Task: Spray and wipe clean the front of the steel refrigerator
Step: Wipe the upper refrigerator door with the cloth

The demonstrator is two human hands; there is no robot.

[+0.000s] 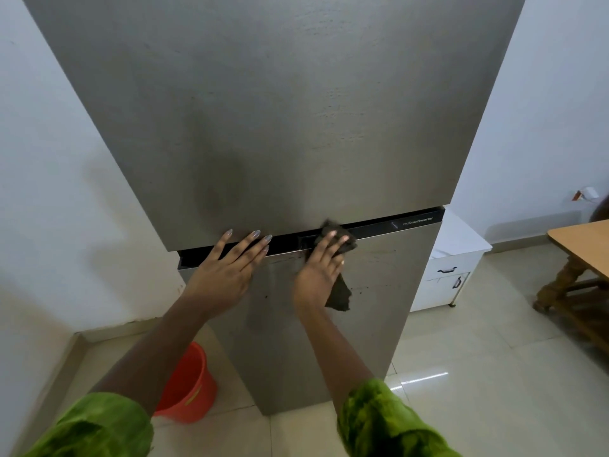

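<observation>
Right fingers (333,245) pressing dark cloth (339,293), covering the refrigerator (263,127) door gap

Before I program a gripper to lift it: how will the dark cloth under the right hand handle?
The dark cloth is probably floppy: a corner droops below the right hand. Likely light, since flat fingers alone pin it to the refrigerator. It may be damp and clingy, though that's unclear.

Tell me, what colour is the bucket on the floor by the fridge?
The bucket is orange-red. It shows in the head view, low on the left.
</observation>
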